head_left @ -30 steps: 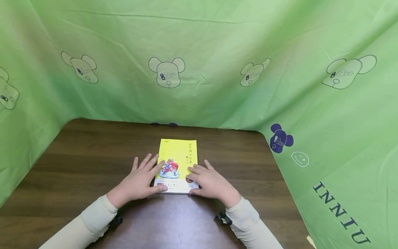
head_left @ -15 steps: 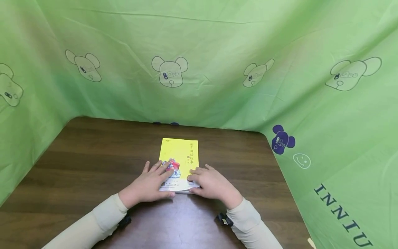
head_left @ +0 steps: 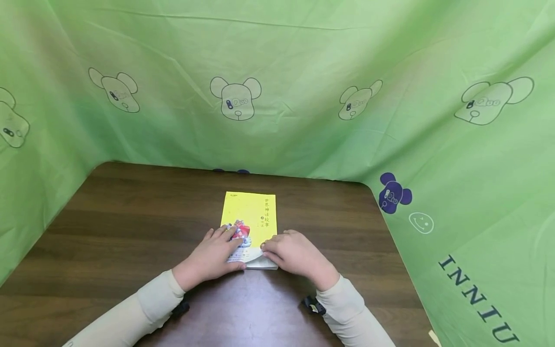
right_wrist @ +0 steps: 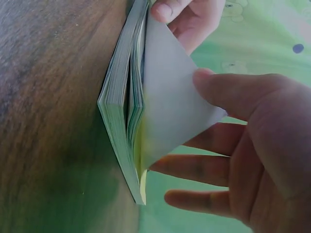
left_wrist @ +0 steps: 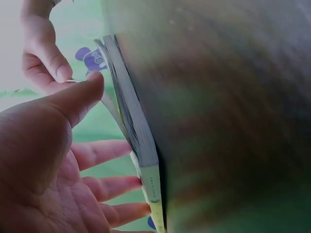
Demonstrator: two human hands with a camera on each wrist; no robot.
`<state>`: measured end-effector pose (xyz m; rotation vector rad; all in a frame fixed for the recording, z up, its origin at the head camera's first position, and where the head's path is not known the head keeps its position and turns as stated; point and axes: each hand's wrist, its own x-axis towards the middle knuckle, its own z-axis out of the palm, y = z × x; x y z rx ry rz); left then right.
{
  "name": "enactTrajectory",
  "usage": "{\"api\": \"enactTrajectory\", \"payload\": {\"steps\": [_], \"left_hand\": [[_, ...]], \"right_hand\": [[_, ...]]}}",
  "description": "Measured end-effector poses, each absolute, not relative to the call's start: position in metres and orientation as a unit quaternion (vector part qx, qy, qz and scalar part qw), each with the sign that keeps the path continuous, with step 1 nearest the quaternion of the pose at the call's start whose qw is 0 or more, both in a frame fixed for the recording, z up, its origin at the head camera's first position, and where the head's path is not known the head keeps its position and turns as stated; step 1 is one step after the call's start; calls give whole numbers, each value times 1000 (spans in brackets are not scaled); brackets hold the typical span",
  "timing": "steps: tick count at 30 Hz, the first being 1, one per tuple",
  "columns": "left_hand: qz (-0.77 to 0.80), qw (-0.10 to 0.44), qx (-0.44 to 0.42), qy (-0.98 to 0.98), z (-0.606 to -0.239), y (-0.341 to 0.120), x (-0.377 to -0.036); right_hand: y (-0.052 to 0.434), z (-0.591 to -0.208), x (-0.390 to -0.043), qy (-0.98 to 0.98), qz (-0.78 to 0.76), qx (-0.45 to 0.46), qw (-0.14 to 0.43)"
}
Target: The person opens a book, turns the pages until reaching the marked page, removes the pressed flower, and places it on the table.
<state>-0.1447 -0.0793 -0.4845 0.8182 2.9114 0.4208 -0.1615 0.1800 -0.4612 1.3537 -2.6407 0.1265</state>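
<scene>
A yellow paperback book (head_left: 249, 207) with a cartoon figure and a white band along its lower edge lies on the wooden table. My left hand (head_left: 214, 255) rests with spread fingers on the cover's lower left, its thumb near the bottom edge. In the left wrist view its fingertips meet the cover beside the spine (left_wrist: 153, 189). At the lower right, my right hand (head_left: 297, 255) pinches the corner of the front cover (right_wrist: 175, 97) between thumb and fingers. That corner is bent up off the page block (right_wrist: 116, 77), showing its pale inner side.
The dark brown wooden table (head_left: 143, 212) extends around the book. Green cloth (head_left: 286, 140) printed with bear heads hangs behind the table and along both sides. Both forearms, in cream sleeves (head_left: 147, 303), reach in from the near edge.
My left hand has slid right, further onto the cover. My right fingers have curled in at the lower right corner, and the cover there has lifted from the pages.
</scene>
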Motion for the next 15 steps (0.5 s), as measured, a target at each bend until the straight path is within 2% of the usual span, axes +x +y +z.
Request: {"api": "enactTrajectory", "payload": {"steps": [7,15], "left_hand": [[195,41,258,945,-486,-81,-143],[296,2,216,931,-479,-89,-138]], "right_hand": [[181,-451,-164,-895,81,420,129],[179,-450,-165,-941,149,286,103]]}}
